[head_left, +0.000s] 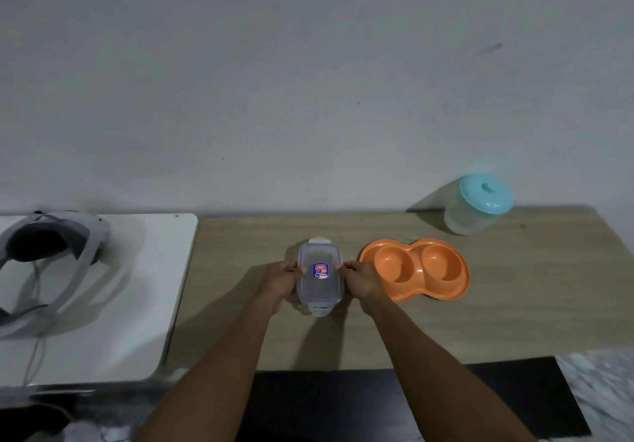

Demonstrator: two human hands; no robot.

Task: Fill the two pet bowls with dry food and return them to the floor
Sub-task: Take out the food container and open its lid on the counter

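Gripping container, left hand, right hand

Contents of container apparently indiscernible.

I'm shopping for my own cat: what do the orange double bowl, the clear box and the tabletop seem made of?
The orange double pet bowl: moulded plastic by its look, smooth with a soft sheen and one even colour. The clear lidded box: see-through plastic, slightly cloudy, with snap tabs at its ends. The tabletop: pale wood grain, matte; solid wood or laminate, I cannot tell.
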